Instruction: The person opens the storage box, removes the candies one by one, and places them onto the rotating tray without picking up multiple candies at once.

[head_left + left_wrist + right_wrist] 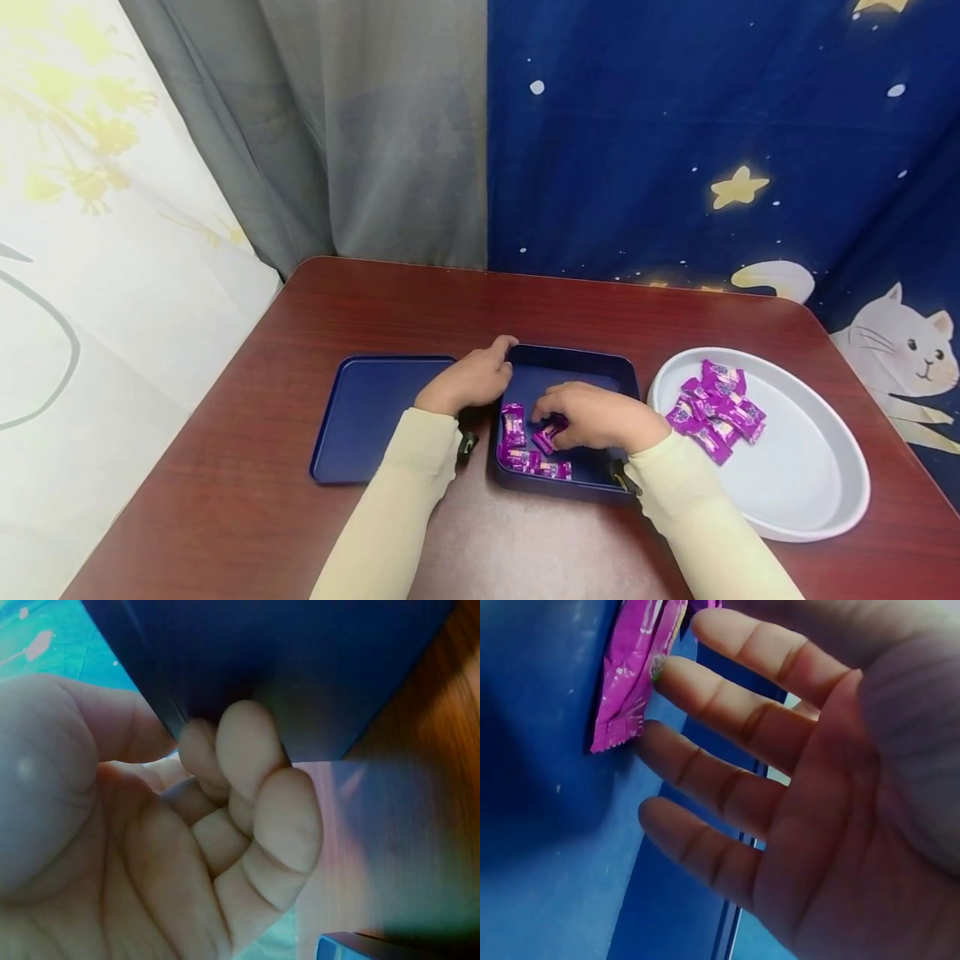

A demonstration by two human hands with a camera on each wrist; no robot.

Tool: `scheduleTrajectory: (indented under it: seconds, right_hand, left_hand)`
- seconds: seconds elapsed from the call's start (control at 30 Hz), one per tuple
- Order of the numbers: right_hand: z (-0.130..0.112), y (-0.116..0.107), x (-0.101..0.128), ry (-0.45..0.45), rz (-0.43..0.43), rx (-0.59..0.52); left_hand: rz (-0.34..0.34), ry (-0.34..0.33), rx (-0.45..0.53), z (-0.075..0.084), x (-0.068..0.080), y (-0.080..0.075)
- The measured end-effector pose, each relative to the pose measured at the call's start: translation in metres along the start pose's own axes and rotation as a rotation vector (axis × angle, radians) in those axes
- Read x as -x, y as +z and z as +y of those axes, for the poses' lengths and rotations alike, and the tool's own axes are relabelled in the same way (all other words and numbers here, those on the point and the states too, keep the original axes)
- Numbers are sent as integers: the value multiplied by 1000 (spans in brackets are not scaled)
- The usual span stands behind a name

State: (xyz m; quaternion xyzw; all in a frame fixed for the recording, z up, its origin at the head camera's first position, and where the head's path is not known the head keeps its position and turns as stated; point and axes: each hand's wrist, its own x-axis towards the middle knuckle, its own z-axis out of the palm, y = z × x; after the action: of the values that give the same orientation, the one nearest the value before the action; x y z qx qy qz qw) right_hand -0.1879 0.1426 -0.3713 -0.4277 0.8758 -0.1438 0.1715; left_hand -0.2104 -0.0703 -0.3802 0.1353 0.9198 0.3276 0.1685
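A dark blue rectangular box (558,492) stands on the table with several purple wrapped candies (513,427) along its left and near sides. At the box's far left corner, my left hand (471,379) grips the wall; the left wrist view shows bent fingertips against the box's outer side (300,667). My right hand (596,412) reaches down inside, holding one wrapped candy (550,435) between thumb and fingers. In the right wrist view, fingertips touch a candy wrapper (626,682) close to the box floor (547,780); the thumb tip is out of that frame.
Right of the box is a white oval tray (817,467) with a heap of purple candies (720,408) on its left part. A flat blue lid (367,417) lies left of the box on the reddish-brown table (247,483). Curtains (405,150) hang behind the table.
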Motion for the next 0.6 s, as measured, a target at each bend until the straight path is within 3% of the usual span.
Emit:
scheduleTrajectory:
  seconds: [0.6]
  right_hand:
    - [1,7,-2,161,-24,80]
  left_hand:
    - [6,-6,0,1,1,1]
